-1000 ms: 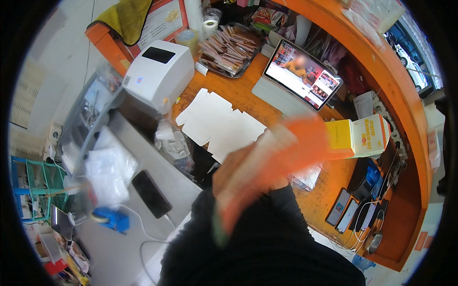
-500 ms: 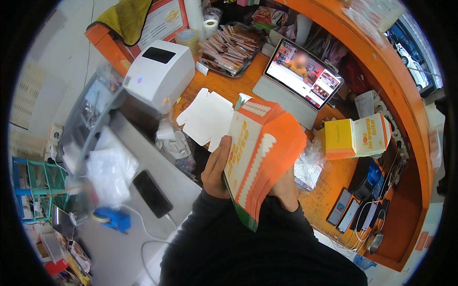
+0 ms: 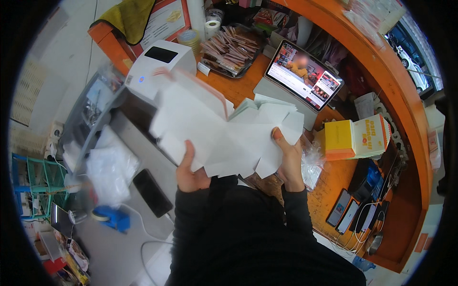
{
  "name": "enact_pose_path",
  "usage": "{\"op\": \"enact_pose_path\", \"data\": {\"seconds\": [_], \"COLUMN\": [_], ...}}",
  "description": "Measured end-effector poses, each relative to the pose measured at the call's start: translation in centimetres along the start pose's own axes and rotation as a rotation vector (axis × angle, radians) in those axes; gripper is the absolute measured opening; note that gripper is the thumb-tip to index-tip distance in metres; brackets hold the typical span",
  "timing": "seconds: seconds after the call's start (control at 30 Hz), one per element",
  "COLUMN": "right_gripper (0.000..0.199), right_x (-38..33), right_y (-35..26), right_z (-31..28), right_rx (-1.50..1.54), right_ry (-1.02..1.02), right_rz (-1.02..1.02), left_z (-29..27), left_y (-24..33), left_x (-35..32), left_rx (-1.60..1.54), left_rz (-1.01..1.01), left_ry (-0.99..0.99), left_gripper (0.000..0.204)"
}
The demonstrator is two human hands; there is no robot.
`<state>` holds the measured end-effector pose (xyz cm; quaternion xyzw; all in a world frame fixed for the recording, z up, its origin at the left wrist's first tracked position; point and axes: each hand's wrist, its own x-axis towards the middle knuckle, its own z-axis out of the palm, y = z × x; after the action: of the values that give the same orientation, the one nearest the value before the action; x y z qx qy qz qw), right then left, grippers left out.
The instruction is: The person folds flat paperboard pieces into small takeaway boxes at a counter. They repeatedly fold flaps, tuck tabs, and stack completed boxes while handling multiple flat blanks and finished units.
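A stack of unfolded cardboard box blanks (image 3: 224, 143) is held up over the table with the plain white side toward me. Their cut flaps fan out along the far right, and the left end is smeared by motion. My left hand (image 3: 192, 174) grips the near left edge, thumb on top. At the right, my right hand (image 3: 290, 162) clasps the stack with its thumb pressed on the white face. The fingers of both hands are hidden beneath. To the right on the table stands another pile of yellow, white and orange printed box blanks (image 3: 368, 136).
Behind the stack are a white label printer (image 3: 162, 64), a black tray of small packets (image 3: 255, 44) and a propped tablet (image 3: 305, 74). Clear plastic bags (image 3: 109, 171), a phone (image 3: 152, 193) and a blue tape dispenser (image 3: 114, 219) lie left. Several phones (image 3: 338, 207) with cables lie right.
The stack has turned from its orange and white printed side to its plain white side and spread out wider. My left hand has moved slightly left, and my right thumb has come into sight.
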<state>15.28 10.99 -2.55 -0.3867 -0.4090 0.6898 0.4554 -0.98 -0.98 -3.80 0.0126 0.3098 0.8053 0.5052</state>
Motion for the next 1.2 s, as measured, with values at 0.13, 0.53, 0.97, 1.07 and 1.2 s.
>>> {"op": "enact_pose_path", "data": {"seconds": [0.13,0.53,0.97,1.07,1.2], "right_gripper": [0.033,0.046,0.05,0.037,0.025], "right_x": [0.9,0.7,-0.7,-1.6,-2.4], "right_y": [2.2,7.1,13.2,12.4,8.3], "right_z": [0.2,-0.7,-5.7,-6.2,-6.5], "right_rx": [0.0,0.013,0.019,-0.001,-0.696], "right_ry": [0.068,0.263,-0.015,-0.181,-0.731], "right_rz": [-0.086,0.051,0.597,0.713,0.646], "left_z": [-0.2,-1.9,-9.7,-10.9,-11.2], "left_y": [-1.5,-2.6,-5.5,-5.2,-5.0], "left_x": [-0.7,2.9,6.3,6.2,6.2], "left_rx": [0.056,0.866,1.507,1.475,1.648], "left_rz": [-0.204,0.622,0.4,0.308,0.404], "left_ry": [-0.038,0.279,-0.053,-0.084,0.065], "left_gripper": [0.05,0.04,0.094,0.096,0.096]}}
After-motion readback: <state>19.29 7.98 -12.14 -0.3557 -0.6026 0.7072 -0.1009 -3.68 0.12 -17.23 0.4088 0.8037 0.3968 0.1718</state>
